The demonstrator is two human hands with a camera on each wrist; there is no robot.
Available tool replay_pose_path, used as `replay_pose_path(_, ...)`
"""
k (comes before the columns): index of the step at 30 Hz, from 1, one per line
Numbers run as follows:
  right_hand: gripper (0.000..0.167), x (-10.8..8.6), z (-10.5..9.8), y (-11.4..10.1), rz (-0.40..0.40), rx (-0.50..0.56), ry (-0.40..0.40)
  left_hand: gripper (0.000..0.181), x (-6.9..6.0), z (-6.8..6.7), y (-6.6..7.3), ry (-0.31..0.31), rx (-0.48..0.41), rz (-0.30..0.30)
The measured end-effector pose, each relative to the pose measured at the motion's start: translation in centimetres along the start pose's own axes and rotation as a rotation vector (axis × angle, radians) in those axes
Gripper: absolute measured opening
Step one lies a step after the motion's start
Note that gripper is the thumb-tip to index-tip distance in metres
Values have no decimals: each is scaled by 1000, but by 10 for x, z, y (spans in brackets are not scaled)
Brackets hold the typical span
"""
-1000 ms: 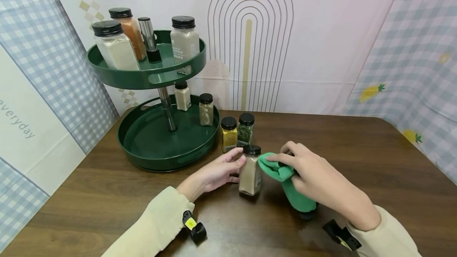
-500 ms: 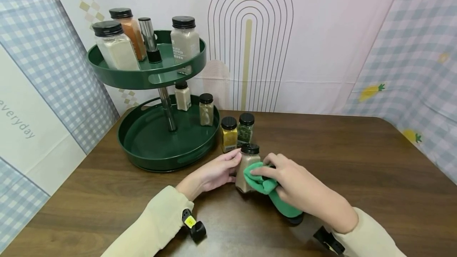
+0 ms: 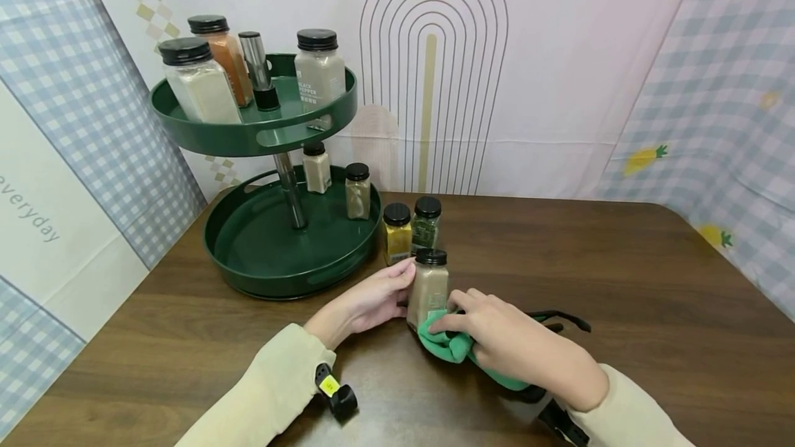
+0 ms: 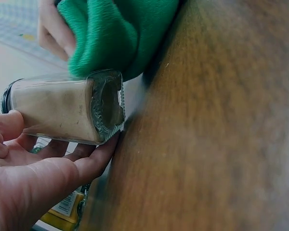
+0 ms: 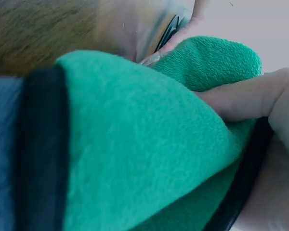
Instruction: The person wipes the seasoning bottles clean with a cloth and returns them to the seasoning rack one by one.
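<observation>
While its lid (image 3: 431,256) is black, the jar (image 3: 428,291) looks beige.

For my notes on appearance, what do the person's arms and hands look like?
The left sleeve and right sleeve are pale cream. A black left wrist device bears a yellow label; the right wrist device is also black. The left hand and right hand wear no gloves.
</observation>
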State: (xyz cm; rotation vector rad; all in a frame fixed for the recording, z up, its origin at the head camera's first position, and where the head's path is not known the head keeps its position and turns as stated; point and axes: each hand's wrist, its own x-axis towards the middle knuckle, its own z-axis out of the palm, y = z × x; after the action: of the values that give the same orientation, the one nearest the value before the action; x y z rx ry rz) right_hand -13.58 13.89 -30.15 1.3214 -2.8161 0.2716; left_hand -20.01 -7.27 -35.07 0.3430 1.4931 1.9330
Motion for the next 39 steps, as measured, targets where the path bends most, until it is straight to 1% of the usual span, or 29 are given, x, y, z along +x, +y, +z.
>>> replay_pose_path(3, 58, -1, 1, 0, -17, -11, -40, 54, 0, 0, 0, -2, -1, 1)
replay_pose_path(6, 59, -2, 0, 1, -32, -11, -59, 54, 0, -1, -1, -4, -1, 3)
replay_pose_path(9, 61, -5, -4, 4, -43, 14, -49, 54, 1, -2, -1, -8, -2, 3)
replay_pose_path(11, 63, -6, -9, 6, -34, 25, -21, 55, 1, -2, -2, -14, -4, 5)
replay_pose_path(13, 63, -8, -13, 9, -16, 20, 37, 55, 1, -2, -2, -22, -7, 9)
replay_pose_path(19, 61, -10, -22, 15, 100, -58, 291, 56, 1, -1, -2, -19, -7, 5)
replay_pose_path(21, 62, -8, -21, 16, 115, -59, 332, 57, 1, 0, -3, -9, -9, 5)
replay_pose_path(23, 63, -6, -19, 17, 106, -60, 343, 57, 0, 0, -3, -2, -8, 6)
replay_pose_path(28, 64, -3, -12, 18, 67, -74, 330, 59, 0, 1, -3, 6, -2, 9)
replay_pose_path(31, 62, -3, -11, 17, 64, -87, 299, 61, 0, 1, -3, -3, 2, 10)
replay_pose_path(34, 62, -3, -10, 16, 64, -73, 195, 68, 0, 0, -3, -21, 9, 18)
replay_pose_path(36, 62, -3, -9, 15, 57, -58, 129, 74, 0, 0, -3, -18, 10, 21)
replay_pose_path(39, 63, -3, -8, 15, 34, -45, 72, 81, 0, 1, -3, 15, 24, 20)
